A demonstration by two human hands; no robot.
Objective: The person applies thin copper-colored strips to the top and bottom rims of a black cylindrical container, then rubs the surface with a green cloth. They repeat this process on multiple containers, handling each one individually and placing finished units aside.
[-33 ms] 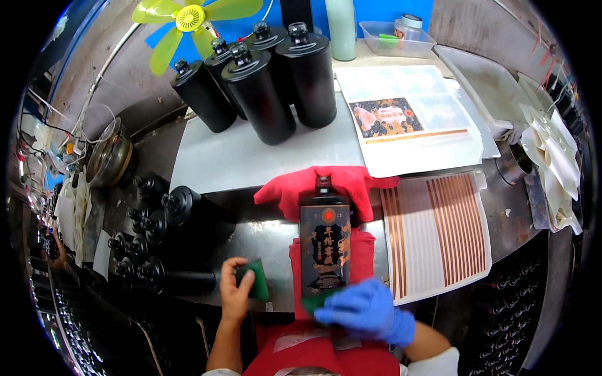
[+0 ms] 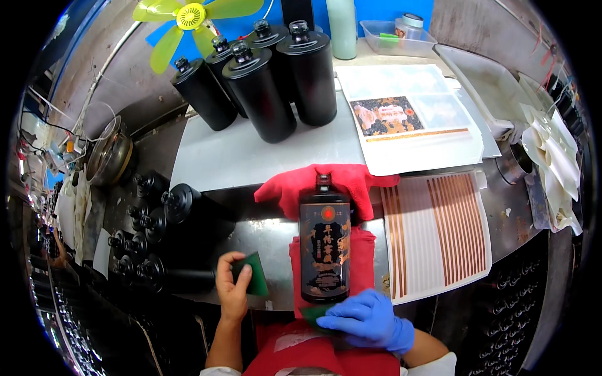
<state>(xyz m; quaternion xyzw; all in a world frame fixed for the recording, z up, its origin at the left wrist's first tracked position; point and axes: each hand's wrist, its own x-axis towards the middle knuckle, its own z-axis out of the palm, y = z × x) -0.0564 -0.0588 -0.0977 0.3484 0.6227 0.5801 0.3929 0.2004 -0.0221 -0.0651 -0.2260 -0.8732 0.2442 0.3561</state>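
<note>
A black bottle with a copper floral decal and a red round emblem lies on its back, its neck pointing away from me. Red cloths are under it. In my bare left hand, left of the bottle, a flat green squeegee is pinched between thumb and fingers. My right hand, in a blue glove, grips a second green squeegee just below the bottle's base. Its fingers cover part of that squeegee, and whether it touches the bottle I cannot tell.
Several plain black bottles stand on a white board at the back, near a yellow-green fan. More black bottles lie at left. To the right are a striped decal sheet, printed sheets and a white tray.
My right hand and its squeegee have moved toward me, off the lower part of the bottle, uncovering its base. The left hand has shifted slightly.
</note>
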